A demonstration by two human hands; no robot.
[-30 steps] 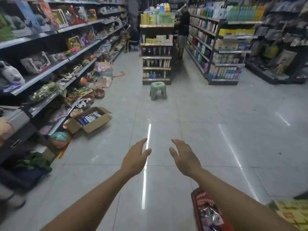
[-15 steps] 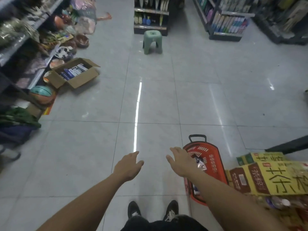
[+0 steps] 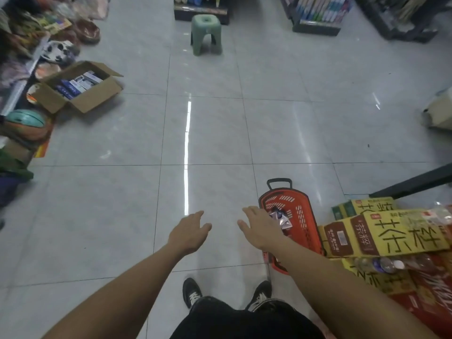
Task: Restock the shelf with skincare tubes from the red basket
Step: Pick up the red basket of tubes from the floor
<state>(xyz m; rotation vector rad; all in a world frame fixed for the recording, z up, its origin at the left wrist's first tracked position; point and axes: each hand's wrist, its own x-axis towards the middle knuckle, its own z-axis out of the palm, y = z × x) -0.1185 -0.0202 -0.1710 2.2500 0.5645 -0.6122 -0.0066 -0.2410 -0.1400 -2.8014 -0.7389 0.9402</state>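
The red basket stands on the tiled floor at my lower right, its black handle pointing away from me. Shiny silver and blue packets lie inside it; I cannot tell single tubes apart. My right hand hovers over the basket's left rim with relaxed, spread fingers and holds nothing. My left hand floats over bare floor to the left of it, also empty with loose fingers. A shelf unit with products stands far ahead, only its bottom visible.
Yellow and brown cartons are stacked right of the basket, with bottles below them. A green stool stands ahead in the aisle. An open cardboard box and balls lie along the left shelving. My shoes are below.
My view has tilted down from the aisle to the floor. The red basket has come fully into view and my right hand now hangs over its left rim.
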